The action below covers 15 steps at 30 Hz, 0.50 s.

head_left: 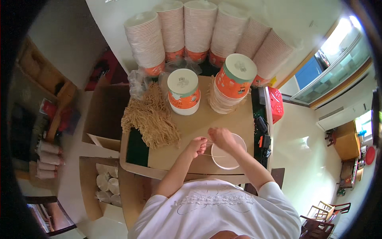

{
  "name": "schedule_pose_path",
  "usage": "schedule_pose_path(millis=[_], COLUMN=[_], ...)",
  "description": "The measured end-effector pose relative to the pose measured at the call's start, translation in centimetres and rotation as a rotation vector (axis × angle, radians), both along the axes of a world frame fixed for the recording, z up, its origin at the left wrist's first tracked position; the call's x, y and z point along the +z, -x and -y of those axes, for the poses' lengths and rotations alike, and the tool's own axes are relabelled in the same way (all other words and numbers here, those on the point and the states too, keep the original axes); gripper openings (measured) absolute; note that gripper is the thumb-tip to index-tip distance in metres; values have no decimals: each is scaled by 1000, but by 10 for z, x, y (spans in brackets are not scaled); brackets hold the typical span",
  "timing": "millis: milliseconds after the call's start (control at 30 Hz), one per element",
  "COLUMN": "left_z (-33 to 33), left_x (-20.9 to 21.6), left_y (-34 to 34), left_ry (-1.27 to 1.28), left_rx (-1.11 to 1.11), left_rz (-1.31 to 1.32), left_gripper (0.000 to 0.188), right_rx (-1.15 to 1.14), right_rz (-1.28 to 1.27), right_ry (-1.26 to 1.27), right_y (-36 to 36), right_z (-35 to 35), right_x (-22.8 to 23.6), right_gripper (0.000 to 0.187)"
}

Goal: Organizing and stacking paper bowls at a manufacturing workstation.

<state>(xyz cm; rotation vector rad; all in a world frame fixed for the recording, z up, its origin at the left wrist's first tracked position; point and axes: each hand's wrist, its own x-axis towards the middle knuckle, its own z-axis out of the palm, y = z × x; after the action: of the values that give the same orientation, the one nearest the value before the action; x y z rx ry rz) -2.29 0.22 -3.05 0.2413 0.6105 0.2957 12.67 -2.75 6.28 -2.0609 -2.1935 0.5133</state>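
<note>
A white paper bucket [230, 161] stands mouth up near the table's front edge. My left hand [196, 147] is just left of it, fingers closed in a pinch on a thin tan cord [207, 155] that runs to the bucket's side. Over the bucket's far left rim is my right hand [223, 139], its fingers bent and drawn together; what they grip is hidden. Farther left lies a heap of tan cords [153, 119]. Beyond my hands, an upside-down orange and white bucket [184, 97] and a taller upturned bucket stack [233, 85] with cords around its lower part stand on cardboard.
Tall plastic-wrapped bucket stacks [197, 28] line the wall at the back. Black adapters and cables [263, 137] lie along the table's right edge, beside a red plastic stool [276, 104]. Open cardboard boxes [89, 187] stand on the left, one holding white buckets [104, 182].
</note>
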Motion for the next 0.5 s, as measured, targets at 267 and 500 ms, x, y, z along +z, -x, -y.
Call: schedule_pose_path(millis=[267,500], left_z=[8,8], left_x=[-32,-17], left_y=[-31,-38], left_ry=[-969,-986], left_rx=[114,198], left_rz=[-486,-548], left_gripper=[11,17], right_rx=[-175,-417], right_rz=[-333,-795], right_ry=[217,93], right_y=[-25,-33], right_z=[10,21], right_x=[-39,-65], right_gripper=[18,11])
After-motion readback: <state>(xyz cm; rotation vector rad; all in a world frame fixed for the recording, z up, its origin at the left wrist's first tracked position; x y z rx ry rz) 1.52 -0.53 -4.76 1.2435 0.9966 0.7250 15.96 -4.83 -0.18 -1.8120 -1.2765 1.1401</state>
